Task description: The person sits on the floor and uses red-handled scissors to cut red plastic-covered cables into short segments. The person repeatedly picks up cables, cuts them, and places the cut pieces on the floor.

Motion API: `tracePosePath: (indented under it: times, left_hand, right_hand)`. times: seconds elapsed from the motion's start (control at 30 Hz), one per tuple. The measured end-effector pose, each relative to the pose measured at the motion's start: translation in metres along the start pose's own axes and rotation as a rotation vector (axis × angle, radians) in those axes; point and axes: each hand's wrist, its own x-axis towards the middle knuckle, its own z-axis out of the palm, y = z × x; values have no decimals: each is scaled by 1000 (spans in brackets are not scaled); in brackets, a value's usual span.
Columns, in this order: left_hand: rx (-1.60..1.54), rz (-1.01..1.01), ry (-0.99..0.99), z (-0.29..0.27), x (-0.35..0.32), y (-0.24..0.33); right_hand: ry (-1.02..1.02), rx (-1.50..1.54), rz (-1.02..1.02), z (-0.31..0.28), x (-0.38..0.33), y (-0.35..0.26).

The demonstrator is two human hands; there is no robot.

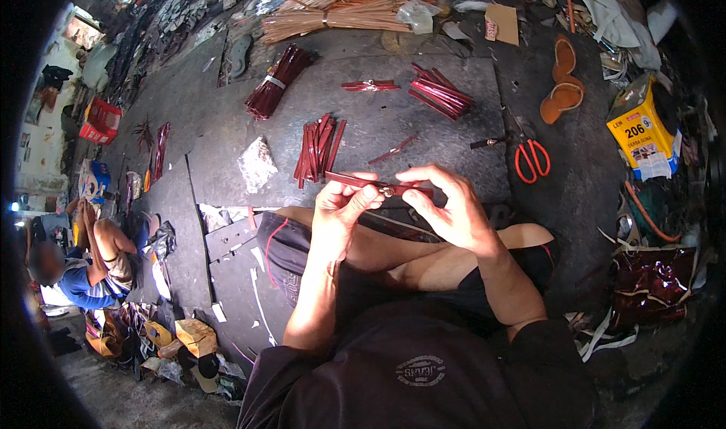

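Observation:
A narrow dark red strap (349, 179) with a small metal buckle (388, 191) is held level above my crossed legs. My left hand (342, 211) is closed on it, the thumb pressed near the buckle while one end sticks out past the fingers. At the other end, my right hand (452, 208) has its thumb against the strap and its index finger arched above. Just beyond lies a loose pile of dark red strips (318, 151). A single thin strap with a buckle (392, 151) rests on the dark board beyond my hands.
Farther off are a tied red bundle (274, 89), more red strips (440, 92) and buckled straps (370, 86). Orange-handled scissors (532, 161), tan soles (563, 81) and a yellow can (641, 130) are at right. A crumpled clear bag (257, 164) is at left, with another person (98, 259) beyond.

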Motion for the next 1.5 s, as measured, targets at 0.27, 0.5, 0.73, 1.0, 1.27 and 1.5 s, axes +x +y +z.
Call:
tracePosePath:
  times: [0.27, 0.5, 0.73, 1.0, 1.27, 1.5]
  left_hand:
    - [182, 180, -19, 13, -3, -6]
    - [142, 342, -106, 24, -1, -10]
    - [74, 174, -42, 30, -6, 2]
    - [-38, 118, -71, 23, -8, -1]
    - [228, 85, -6, 26, -10, 8]
    - [196, 149, -16, 34, -13, 0]
  right_hand:
    - [20, 63, 45, -1, -4, -2]
    - [112, -53, -19, -1, -8, -7]
    - [118, -79, -124, -1, -4, -7]
    - [18, 161, 126, -4, -9, -2]
    - [-49, 139, 132, -8, -9, -4]
    - [-103, 343, 282, -13, -8, -9]
